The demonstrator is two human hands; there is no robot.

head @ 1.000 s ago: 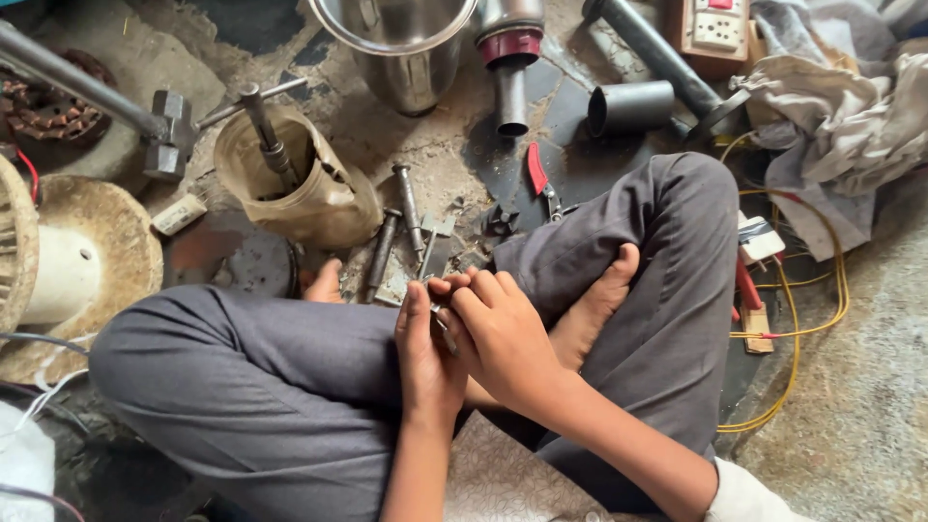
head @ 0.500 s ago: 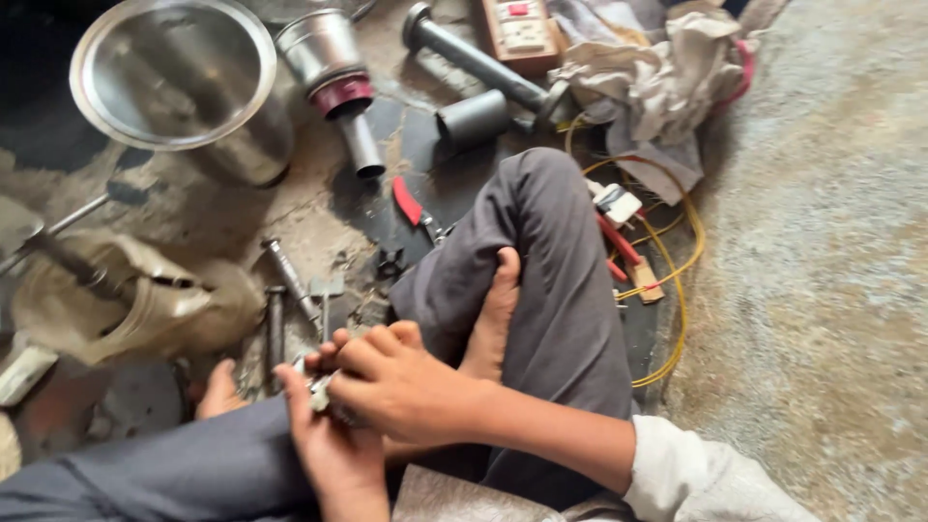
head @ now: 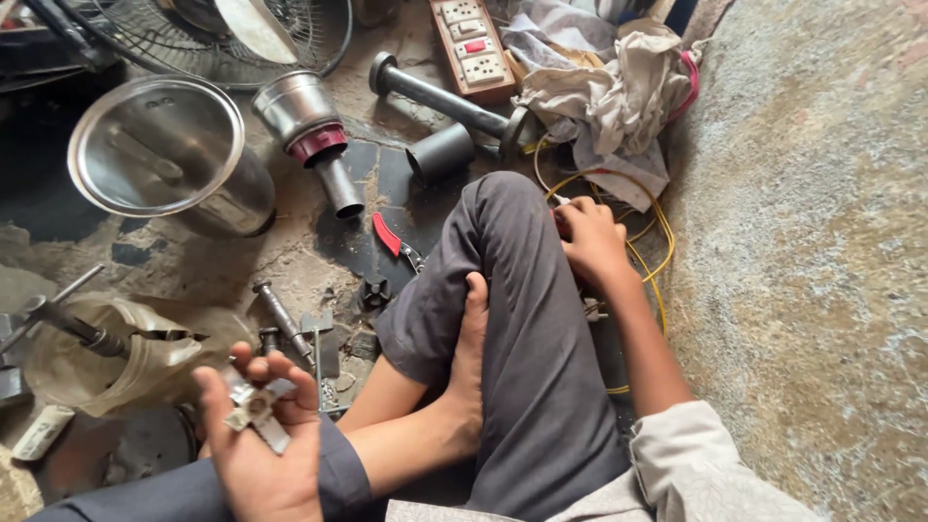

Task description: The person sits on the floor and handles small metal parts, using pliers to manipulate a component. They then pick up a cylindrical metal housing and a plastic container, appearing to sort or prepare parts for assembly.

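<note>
Item: small cross-shaped metal blade (head: pixel 253 406), grey, I pinch it in left hand (head: pixel 261 440) fingers. Right hand (head: pixel 592 240) fingers curl at yellow wire (head: pixel 650 253); whether they hold it, cannot tell. Floor (head: pixel 802 290) bare rightward.

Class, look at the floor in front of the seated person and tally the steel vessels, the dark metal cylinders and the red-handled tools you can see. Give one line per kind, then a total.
Shiny steel vessels: 2 (wide round steel pot, smaller steel blender jar with red collar)
Dark metal cylinders: 2 (long flanged shaft, short grey tube)
Red-handled tools: 1 (red-handled pliers)
Total: 5
</note>
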